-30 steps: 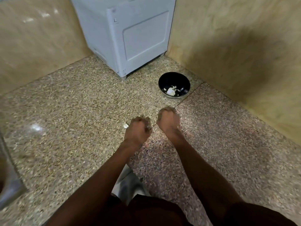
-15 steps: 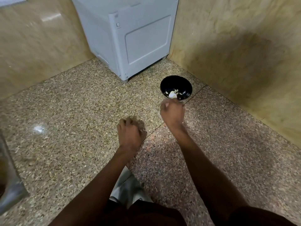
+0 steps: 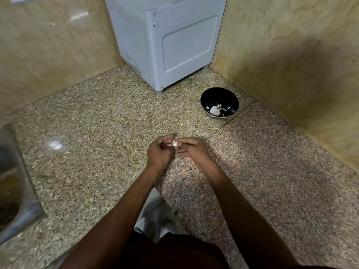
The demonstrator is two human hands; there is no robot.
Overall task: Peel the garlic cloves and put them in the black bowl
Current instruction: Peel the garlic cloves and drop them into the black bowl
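Speckled stone counter [image 3: 97, 133], running into a corner between two tan marbled walls [image 3: 291, 55] — the broadest thing before me, with a seam where the greyer slab meets a pinker one on my right. Grey-white appliance [image 3: 171, 45], boxy, standing on short feet at the back of the corner, one panelled face turned toward me. Steel sink [image 3: 13, 181], only its rim and part of the basin showing at my far left; something brownish lies in its bottom, too blurred to name. My two forearms, reaching forward over the counter from the bottom edge. Black bowl [image 3: 219, 102], round, sitting on the counter right of the appliance and close to the right-hand wall, well apart from my hands; it holds a small heap of pale pieces [image 3: 215, 110] — one larger white lump with a few thin flakes beside it, whether cloves or skins I cannot tell. My left hand [image 3: 160, 152], fingers curled, thumb and fingertips pinching one side of a garlic clove. My right hand [image 3: 194, 150], fingers stretched toward the left hand, its fingertips pinching the same clove from the other side. Garlic clove [image 3: 174, 143], small, pale with a pinkish papery look, held between both hands just above the counter, nearer to me than the bowl.
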